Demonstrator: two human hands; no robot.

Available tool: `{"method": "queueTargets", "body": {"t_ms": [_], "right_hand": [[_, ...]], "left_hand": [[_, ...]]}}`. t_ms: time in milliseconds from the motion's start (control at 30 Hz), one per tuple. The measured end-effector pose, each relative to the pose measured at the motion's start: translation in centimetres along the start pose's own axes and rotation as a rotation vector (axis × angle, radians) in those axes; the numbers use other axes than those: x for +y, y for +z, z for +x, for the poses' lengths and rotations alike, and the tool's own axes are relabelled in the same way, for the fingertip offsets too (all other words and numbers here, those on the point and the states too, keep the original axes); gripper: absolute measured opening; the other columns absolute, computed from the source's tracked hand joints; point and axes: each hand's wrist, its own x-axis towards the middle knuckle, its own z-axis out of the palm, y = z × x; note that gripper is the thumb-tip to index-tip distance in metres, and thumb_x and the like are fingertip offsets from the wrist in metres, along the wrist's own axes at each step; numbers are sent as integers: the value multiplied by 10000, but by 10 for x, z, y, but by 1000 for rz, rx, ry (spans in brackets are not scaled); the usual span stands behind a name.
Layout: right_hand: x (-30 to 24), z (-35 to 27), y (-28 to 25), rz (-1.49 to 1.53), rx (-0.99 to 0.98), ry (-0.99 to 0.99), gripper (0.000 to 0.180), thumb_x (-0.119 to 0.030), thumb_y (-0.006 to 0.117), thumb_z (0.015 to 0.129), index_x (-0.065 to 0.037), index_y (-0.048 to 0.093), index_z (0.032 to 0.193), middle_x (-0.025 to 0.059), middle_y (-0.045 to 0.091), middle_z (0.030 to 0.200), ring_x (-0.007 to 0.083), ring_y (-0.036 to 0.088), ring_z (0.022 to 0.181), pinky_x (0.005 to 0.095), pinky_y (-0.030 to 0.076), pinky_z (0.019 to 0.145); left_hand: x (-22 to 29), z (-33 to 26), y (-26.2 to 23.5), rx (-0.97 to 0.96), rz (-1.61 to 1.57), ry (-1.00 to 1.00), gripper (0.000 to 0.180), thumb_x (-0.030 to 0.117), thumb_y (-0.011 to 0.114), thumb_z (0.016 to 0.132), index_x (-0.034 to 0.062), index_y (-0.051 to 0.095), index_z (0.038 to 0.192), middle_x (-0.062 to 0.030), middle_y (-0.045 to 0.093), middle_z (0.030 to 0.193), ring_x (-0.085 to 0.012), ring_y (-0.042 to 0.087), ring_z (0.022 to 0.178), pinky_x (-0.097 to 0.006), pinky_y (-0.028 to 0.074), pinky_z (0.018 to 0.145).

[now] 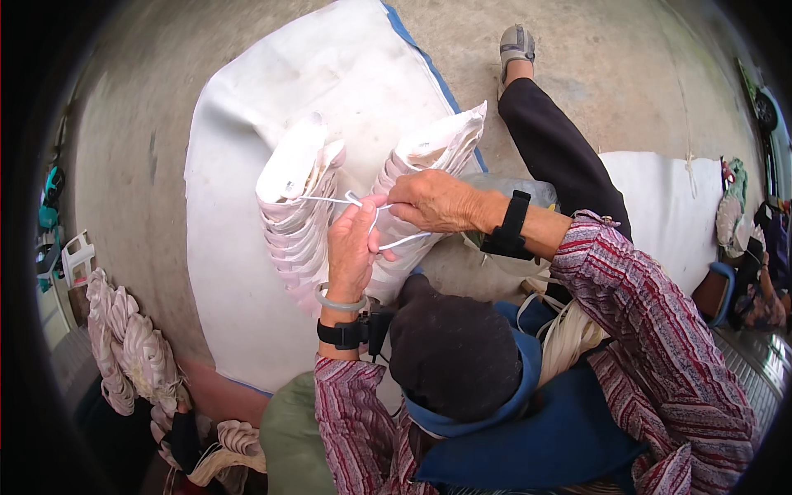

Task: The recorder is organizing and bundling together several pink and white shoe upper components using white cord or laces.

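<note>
A white cord (404, 242) with a small loop runs between my hands. The fingertips of my left hand (353, 247) pinch it near the loop. My right hand (433, 200) lies just to the right, its fingers closed on another part of the cord. One strand stretches left to a curved stack of nested white shoe uppers (299, 223). A second stack of white uppers (436, 144) leans behind my right hand, which hides part of it. Both stacks rest on a white sheet (235, 272) on the ground.
A bundle of pale cords (569, 340) lies across my lap on a blue cloth (528, 445). Beside my right wrist is a clear plastic bag (528, 191). More bundled uppers (136, 346) are piled at the lower left, near a white plastic stool (78, 260). Another person (763, 297) sits at far right.
</note>
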Motion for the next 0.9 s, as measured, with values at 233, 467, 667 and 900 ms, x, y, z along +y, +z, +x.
{"method": "queueTargets", "body": {"t_ms": [233,467,667,900], "right_hand": [[-2,8,-17,699,-322,449,369,-318,522,899,11,669,818,27,605,679,126,544,657,279,447,616],[-6,5,-9,711,-201,425,513,-486,578,847,8,695,782,75,639,708,160,594,707,296,468,683],[0,10,-5,425,-152,411,406,-400,631,792,0,685,830,169,643,707,239,613,686,350,475,653],[-1,8,-3,433,-140,401,317,-313,626,826,-5,684,876,123,610,663,154,568,680,331,449,628]], "left_hand": [[-7,3,2,-32,136,67,396,273,448,985,-56,525,1190,16,485,586,-42,405,440,-221,503,474],[-14,10,-1,-54,26,71,384,253,440,987,-58,530,1192,-78,625,867,-89,574,643,-243,542,679],[-13,10,-2,37,155,133,359,251,494,968,-54,579,1137,-82,635,888,-110,615,696,-248,538,676],[-6,16,-11,166,373,239,286,192,539,947,-51,619,1074,-75,648,853,-119,625,740,-239,523,676]]}}
